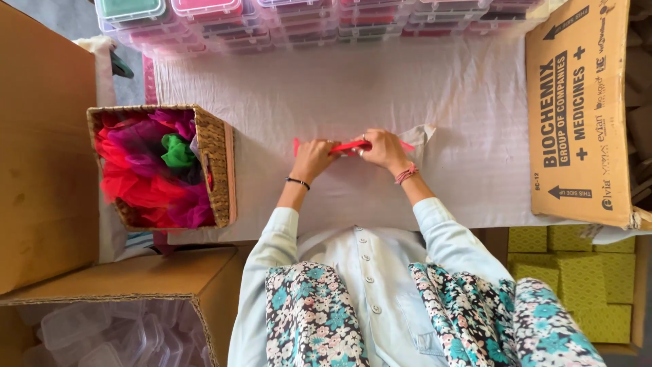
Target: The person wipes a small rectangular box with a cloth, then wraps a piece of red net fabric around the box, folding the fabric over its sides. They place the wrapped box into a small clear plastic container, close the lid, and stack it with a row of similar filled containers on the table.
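Pinching a thin red strip (350, 146) flat between left hand (312, 158) and right hand (382, 148), both closed on it over the white cloth (285, 88), beside the wicker basket (217, 156) of coloured netting

A white cloth (475, 102) is covering the table, with daylight falling across it. Beyond the hands, stacked clear boxes (305, 20) are lining the far edge. Left of the hands a wicker basket (214, 156) is sitting; to the right, a cardboard carton (577, 115) is lying flat.
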